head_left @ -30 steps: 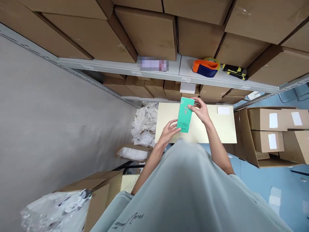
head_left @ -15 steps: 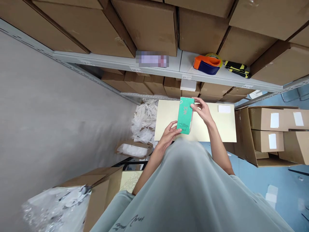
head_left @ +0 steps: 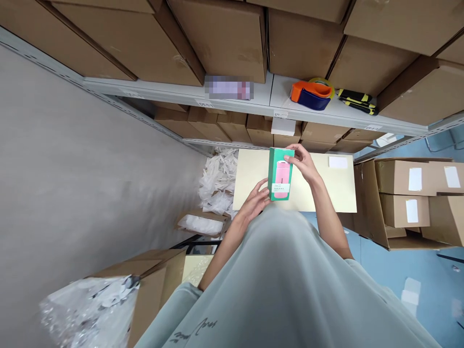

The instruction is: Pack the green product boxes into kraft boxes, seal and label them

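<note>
A small green carton [head_left: 281, 174] is held upright above the cream table [head_left: 250, 166]. Its visible face carries a picture of a pink, rounded item and a pale label band. My right hand [head_left: 302, 163] grips the carton's upper right part, thumb on the front and fingers at the top edge. Low on the left side, my left hand [head_left: 255, 200] has its fingers against the carton's edge, supporting it. A white slip of paper [head_left: 338, 162] lies on the table right of my right hand.
Shelves with cardboard boxes [head_left: 232, 38] rise behind the table. An orange and blue tape dispenser [head_left: 311, 94] and black-yellow cutters [head_left: 357, 101] rest on the shelf. An open carton of boxes [head_left: 402, 210] stands right; crumpled white wrapping [head_left: 219, 181] lies left.
The green carton has been turned about its long axis. Its face with printed text has swung away, and the face with the pink picture now shows. The left fingers have shifted along its edge.
</note>
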Available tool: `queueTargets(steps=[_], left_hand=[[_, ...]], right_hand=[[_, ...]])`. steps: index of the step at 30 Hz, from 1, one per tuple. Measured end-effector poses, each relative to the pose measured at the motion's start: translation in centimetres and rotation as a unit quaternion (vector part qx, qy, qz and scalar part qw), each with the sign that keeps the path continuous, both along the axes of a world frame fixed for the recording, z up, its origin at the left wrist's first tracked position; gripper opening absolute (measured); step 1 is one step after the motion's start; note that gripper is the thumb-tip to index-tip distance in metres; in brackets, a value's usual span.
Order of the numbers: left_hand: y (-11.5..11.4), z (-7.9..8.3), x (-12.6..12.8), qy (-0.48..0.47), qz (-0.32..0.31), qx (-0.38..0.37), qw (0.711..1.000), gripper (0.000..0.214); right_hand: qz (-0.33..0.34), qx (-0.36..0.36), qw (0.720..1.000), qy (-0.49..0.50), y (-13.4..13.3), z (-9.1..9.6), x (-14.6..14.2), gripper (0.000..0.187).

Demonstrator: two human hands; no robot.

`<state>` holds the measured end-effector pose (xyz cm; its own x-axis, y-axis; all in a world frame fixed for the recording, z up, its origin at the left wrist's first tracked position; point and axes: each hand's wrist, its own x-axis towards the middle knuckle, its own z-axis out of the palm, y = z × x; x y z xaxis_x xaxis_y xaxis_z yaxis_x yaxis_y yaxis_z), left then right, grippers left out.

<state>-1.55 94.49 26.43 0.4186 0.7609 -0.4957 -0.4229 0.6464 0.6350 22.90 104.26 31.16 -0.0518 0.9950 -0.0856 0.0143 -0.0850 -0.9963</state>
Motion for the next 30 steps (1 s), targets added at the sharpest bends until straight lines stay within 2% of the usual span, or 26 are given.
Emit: queueTargets(steps=[4,7,13,19,22,25,30], left_hand=[[-0.4,0.0,0.7,0.102,0.029,0.020,0.994,0.091],[-0.7,-0.1,1.0,0.121,0.028,0.012,0.992,0.090],[-1.3,-0.2,0.3,0.109,0.035,0.001,0.993,0.087],[-1.4,-0.2,-0.8,-0.018,-0.019,-0.041,0.999,0.072],[-1.4,0.2,-0.9,-0.048,-0.036,-0.074,0.995,0.069],[-1.2,0.8,-0.6,-0.033,-0.035,-0.060,0.997,0.071],[-0.7,1.1,0.5,0.071,-0.010,0.002,0.997,0.081]], right_hand=[[-0.027,-0.004,0.998,-0.053,-0.1,-0.4,-0.7,0.060],[-0.027,-0.011,0.998,-0.064,-0.4,-0.5,-0.8,0.059],[-0.036,-0.024,0.998,-0.056,-1.1,-0.7,-0.3,0.065],[0.000,-0.033,0.999,0.011,-1.6,-0.5,1.1,0.074],[0.019,-0.042,0.999,0.028,-1.6,-0.3,1.2,0.075],[-0.001,-0.026,1.000,-0.006,-1.3,-0.4,1.0,0.066],[-0.073,0.004,0.994,-0.075,-0.4,-1.1,0.7,0.060]])
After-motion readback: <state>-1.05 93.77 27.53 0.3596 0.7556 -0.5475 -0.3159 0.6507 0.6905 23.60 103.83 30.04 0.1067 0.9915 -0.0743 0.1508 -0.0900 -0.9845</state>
